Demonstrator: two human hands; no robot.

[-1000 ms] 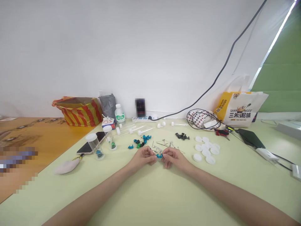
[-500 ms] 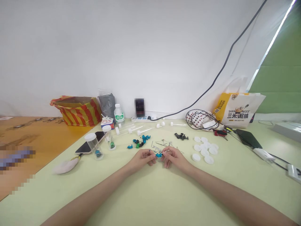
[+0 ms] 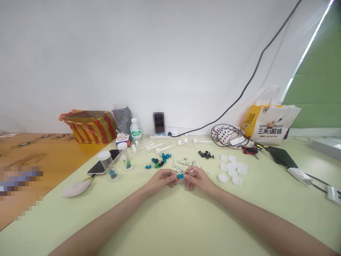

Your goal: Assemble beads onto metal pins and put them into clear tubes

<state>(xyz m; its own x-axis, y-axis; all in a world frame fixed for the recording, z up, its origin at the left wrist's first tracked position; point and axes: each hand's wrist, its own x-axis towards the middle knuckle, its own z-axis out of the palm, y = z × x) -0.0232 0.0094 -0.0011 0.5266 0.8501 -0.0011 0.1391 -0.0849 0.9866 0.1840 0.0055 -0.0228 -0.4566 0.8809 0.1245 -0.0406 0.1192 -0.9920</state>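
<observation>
Between my two hands is a small shiny blue part, its exact kind too small to make out. The thumb and fingers of my left hand pinch its left side. On its right side, my right hand has closed its fingertips. Just beyond my hands lie several thin metal pins. To their left is a loose pile of blue, green and black parts. Several black pieces lie farther right. White round caps are spread to the right of my right hand.
Two capped clear tubes, one with a blue piece and one with a green piece, stand at left beside a phone. More clear tubes lie behind. A striped bag, bottle and paper bag line the wall.
The camera view has shifted very slightly. Both hands stay together at the same spot, still pinching the blue part.
</observation>
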